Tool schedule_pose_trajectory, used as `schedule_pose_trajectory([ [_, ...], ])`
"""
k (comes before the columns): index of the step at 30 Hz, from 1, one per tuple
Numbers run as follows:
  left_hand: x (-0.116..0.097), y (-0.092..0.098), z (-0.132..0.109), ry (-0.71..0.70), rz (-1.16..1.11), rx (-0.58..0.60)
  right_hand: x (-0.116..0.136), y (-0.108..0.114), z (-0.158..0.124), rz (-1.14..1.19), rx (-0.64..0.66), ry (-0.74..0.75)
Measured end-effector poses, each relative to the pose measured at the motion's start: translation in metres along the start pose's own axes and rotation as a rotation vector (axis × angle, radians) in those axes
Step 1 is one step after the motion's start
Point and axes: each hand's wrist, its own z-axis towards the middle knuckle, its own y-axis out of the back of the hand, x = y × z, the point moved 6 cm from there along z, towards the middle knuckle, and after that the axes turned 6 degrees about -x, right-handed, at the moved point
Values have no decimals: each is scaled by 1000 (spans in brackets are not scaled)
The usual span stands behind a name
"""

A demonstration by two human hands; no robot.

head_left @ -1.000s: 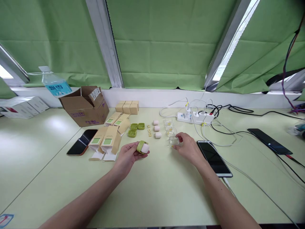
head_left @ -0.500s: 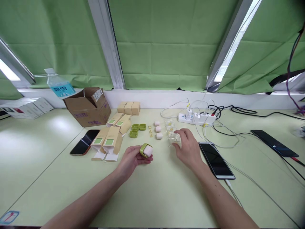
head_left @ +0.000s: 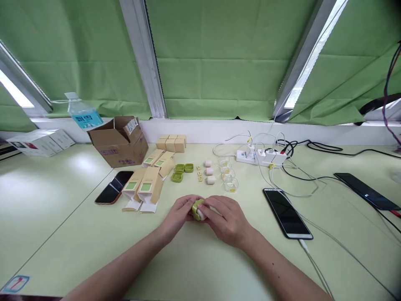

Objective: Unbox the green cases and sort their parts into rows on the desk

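Both hands meet over a small rounded green case [head_left: 196, 209] with a whitish block [head_left: 201, 215] in it. My left hand [head_left: 179, 213] has its fingers around the case from the left. From the right, the fingers of my right hand [head_left: 226, 218] press on the case and the block, partly hiding both. Behind them lie several green cases [head_left: 177, 177], a column of small yellow pieces [head_left: 199, 179] and a column of pinkish-white blocks [head_left: 211, 180]. Clear plastic covers [head_left: 231, 184] stand in a column to the right of the blocks.
Flattened kraft boxes [head_left: 149, 184] and a dark phone [head_left: 114, 187] lie on the left. Small brown boxes [head_left: 175, 144] and an open cardboard carton [head_left: 120, 144] stand farther back. Toward the right are a power strip [head_left: 261, 157], loose cables and a charging phone [head_left: 287, 213].
My right hand has let go of a clear cover, leaving it on the table, and moved left and nearer to the green case. Both hands now hold the case.
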Motion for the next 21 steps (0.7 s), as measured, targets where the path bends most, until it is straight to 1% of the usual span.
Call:
schedule_pose_trajectory([
  [2, -11, 3, -5, -195, 128, -40, -2, 0, -2, -11, -27, -22],
  [4, -19, -1, -12, -364, 301, -11, -4, -1, -4, -25, -31, -44],
  [6, -21, -5, -18, -465, 470, 26, -6, -3, -6, -42, -31, -59],
  [8, -22, -7, -21, -520, 593, 25, -7, -5, -8, -51, -31, -71],
  [10, -23, -9, -23, -557, 657, 16, -7, -6, -8, -42, -24, -86],
  [14, -25, -14, -23, -579, 666, 30, -6, -9, -7, 10, 9, -114],
  [17, -22, -13, -20, -538, 690, 13, -4, -14, -7, 23, 33, -136],
  [21, -13, -8, -15, -450, 702, -32, 0, -21, -9, -12, 52, -181],
])
